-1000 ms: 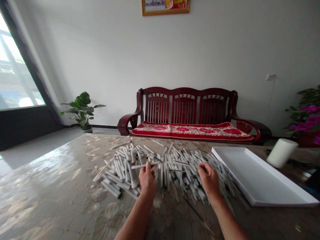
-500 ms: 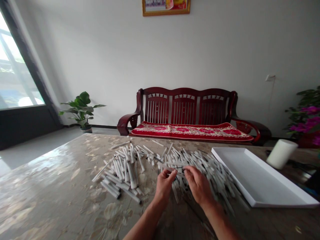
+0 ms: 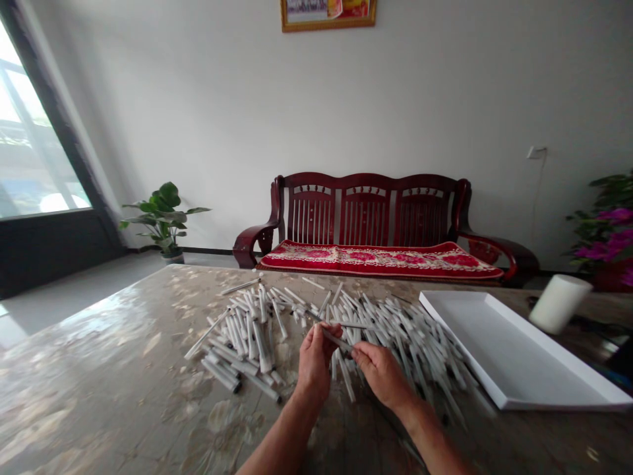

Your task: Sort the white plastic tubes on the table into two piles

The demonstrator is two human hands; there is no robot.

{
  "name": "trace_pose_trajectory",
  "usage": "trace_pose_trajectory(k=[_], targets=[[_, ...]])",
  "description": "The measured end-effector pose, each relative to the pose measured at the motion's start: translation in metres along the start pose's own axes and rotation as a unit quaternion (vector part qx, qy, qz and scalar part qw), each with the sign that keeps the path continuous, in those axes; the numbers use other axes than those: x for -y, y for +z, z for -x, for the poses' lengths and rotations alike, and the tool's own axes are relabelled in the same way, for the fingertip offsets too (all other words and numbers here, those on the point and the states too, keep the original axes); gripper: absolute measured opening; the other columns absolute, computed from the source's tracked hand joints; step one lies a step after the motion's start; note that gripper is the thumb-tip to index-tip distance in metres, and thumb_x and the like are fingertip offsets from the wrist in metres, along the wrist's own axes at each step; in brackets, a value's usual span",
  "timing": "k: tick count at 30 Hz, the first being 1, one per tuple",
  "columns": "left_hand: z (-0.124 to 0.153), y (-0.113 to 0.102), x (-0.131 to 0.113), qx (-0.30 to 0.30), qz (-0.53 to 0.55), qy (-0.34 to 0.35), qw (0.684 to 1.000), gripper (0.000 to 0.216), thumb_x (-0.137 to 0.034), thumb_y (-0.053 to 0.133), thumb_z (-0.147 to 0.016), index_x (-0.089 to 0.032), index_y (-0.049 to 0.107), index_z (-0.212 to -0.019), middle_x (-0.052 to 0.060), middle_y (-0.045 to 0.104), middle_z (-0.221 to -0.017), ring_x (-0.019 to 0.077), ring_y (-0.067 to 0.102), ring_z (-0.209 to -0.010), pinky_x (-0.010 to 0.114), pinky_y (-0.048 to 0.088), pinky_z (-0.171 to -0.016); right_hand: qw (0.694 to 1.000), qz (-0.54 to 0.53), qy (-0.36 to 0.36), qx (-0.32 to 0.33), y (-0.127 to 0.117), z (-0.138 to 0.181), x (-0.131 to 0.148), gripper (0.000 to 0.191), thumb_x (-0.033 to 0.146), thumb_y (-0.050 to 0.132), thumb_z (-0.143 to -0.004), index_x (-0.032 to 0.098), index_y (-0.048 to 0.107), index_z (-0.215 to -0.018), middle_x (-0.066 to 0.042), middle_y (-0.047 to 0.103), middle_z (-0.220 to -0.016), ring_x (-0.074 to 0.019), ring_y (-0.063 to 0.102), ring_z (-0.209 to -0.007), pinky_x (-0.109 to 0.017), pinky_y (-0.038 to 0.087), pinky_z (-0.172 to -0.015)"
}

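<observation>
A slim pen (image 3: 338, 341) with a whitish, see-through barrel slants between my two hands, just above the table. My left hand (image 3: 315, 363) is closed around its upper left part. At the other end, the fingertips of my right hand (image 3: 382, 371) pinch the dark tip of the pen. Beyond and to the right of my hands spreads a large loose pile of white pens (image 3: 413, 333), some with black ends. A smaller heap of similar pens (image 3: 247, 336) lies to the left of my left hand.
A shallow white tray (image 3: 494, 389) lies on the right of the patterned table (image 3: 123, 396). Behind it stands a white cylinder (image 3: 560, 303), with dark cables close by. A red wooden bench (image 3: 363, 211) is past the table's far edge.
My left hand has turned and shifted slightly left. The right hand has moved a little down and toward me. The pen between them now shows more of its length and slants down to the right.
</observation>
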State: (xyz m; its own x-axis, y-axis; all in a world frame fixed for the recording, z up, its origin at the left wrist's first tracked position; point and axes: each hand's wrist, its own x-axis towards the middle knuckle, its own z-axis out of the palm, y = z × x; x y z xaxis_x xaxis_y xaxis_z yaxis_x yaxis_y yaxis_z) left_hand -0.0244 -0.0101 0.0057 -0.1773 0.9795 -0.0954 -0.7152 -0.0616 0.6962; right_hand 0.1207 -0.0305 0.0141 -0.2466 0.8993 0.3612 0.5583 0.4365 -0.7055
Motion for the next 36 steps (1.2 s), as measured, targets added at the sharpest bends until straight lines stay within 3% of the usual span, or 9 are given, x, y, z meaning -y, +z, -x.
trace_pose_trajectory(k=[4, 7, 11, 14, 17, 20, 24, 30, 36], targets=[[-0.007, -0.005, 0.002, -0.078, 0.027, -0.006, 0.997, 0.03, -0.044, 0.073, -0.075, -0.019, 0.058, -0.077, 0.009, 0.076, -0.084, 0.0196, 0.073, -0.079, 0.033, 0.055, -0.08, 0.975, 0.202, -0.084, -0.048, 0.001, 0.004, 0.001, 0.02, 0.024, 0.05, -0.093, 0.025, 0.069, -0.086, -0.002, 0.07, -0.072, -0.0168, 0.064, -0.066, -0.025, 0.038, -0.058], [-0.017, -0.013, -0.006, -0.14, 0.005, 0.007, 0.99, 0.026, -0.042, 0.068, -0.08, -0.02, 0.055, -0.075, 0.008, 0.075, -0.08, 0.0187, 0.072, -0.075, 0.031, 0.056, -0.072, 0.954, 0.267, -0.115, -0.074, -0.001, 0.004, -0.005, 0.018, 0.019, 0.052, -0.092, 0.026, 0.069, -0.093, -0.003, 0.073, -0.082, -0.0179, 0.067, -0.075, -0.026, 0.041, -0.064], [-0.026, -0.021, -0.009, -0.058, -0.18, 0.079, 0.979, 0.037, -0.053, 0.067, -0.075, -0.017, 0.064, -0.083, 0.009, 0.074, -0.081, 0.0228, 0.071, -0.08, 0.035, 0.055, -0.076, 0.945, 0.284, -0.091, -0.136, -0.002, 0.003, -0.019, 0.019, 0.021, 0.051, -0.094, 0.026, 0.069, -0.098, -0.005, 0.074, -0.087, -0.0191, 0.067, -0.078, -0.027, 0.044, -0.068], [-0.026, -0.025, -0.006, -0.024, -0.38, 0.18, 0.907, 0.037, -0.041, 0.065, -0.078, -0.017, 0.068, -0.106, 0.013, 0.073, -0.105, 0.0268, 0.067, -0.103, 0.04, 0.049, -0.093, 0.944, 0.283, -0.072, -0.156, -0.002, 0.002, -0.024, 0.018, 0.025, 0.051, -0.094, 0.025, 0.068, -0.101, -0.005, 0.072, -0.09, -0.0211, 0.066, -0.081, -0.029, 0.045, -0.068], [-0.026, -0.031, -0.012, -0.06, -0.574, 0.25, 0.778, 0.043, -0.027, 0.058, -0.082, -0.02, 0.063, -0.124, 0.014, 0.062, -0.132, 0.0291, 0.052, -0.127, 0.043, 0.039, -0.106, 0.941, 0.277, -0.075, -0.179, -0.003, 0.003, -0.02, 0.019, 0.026, 0.051, -0.094, 0.024, 0.067, -0.105, -0.007, 0.069, -0.096, -0.022, 0.065, -0.087, -0.031, 0.046, -0.073], [-0.029, -0.039, -0.024, -0.114, -0.72, 0.23, 0.645, 0.047, -0.027, 0.056, -0.085, -0.021, 0.06, -0.131, 0.015, 0.051, -0.145, 0.0334, 0.036, -0.14, 0.047, 0.032, -0.111, 0.944, 0.256, -0.106, -0.179, -0.001, 0.004, -0.013, 0.019, 0.022, 0.051, -0.093, 0.024, 0.067, -0.104, -0.006, 0.067, -0.098, -0.0213, 0.063, -0.092, -0.032, 0.047, -0.081], [-0.034, -0.047, -0.034, -0.129, -0.822, 0.159, 0.531, 0.052, -0.038, 0.051, -0.089, -0.02, 0.055, -0.138, 0.018, 0.05, -0.146, 0.0398, 0.033, -0.141, 0.052, 0.03, -0.109, 0.954, 0.227, -0.134, -0.144, 0.004, 0.005, -0.009, 0.021, 0.013, 0.052, -0.09, 0.023, 0.068, -0.099, -0.006, 0.066, -0.098, -0.0207, 0.061, -0.093, -0.033, 0.048, -0.084], [-0.035, -0.047, -0.032, -0.108, -0.879, 0.098, 0.454, 0.052, -0.041, 0.048, -0.089, -0.015, 0.058, -0.134, 0.024, 0.051, -0.144, 0.0394, 0.035, -0.14, 0.052, 0.024, -0.11, 0.958, 0.195, -0.146, -0.148, 0.006, 0.004, -0.013, 0.025, 0.012, 0.05, -0.09, 0.024, 0.07, -0.1, -0.006, 0.067, -0.097, -0.0201, 0.062, -0.093, -0.033, 0.051, -0.083], [-0.024, -0.043, -0.043, -0.073, -0.868, 0.128, 0.474, 0.033, -0.03, 0.049, -0.087, -0.017, 0.071, -0.107, 0.019, 0.068, -0.12, 0.0352, 0.056, -0.117, 0.048, 0.029, -0.103, 0.962, 0.171, -0.143, -0.16, 0.006, 0.003, -0.015, 0.027, 0.011, 0.05, -0.089, 0.024, 0.071, -0.098, -0.005, 0.068, -0.094, -0.0189, 0.064, -0.09, -0.031, 0.052, -0.081]])
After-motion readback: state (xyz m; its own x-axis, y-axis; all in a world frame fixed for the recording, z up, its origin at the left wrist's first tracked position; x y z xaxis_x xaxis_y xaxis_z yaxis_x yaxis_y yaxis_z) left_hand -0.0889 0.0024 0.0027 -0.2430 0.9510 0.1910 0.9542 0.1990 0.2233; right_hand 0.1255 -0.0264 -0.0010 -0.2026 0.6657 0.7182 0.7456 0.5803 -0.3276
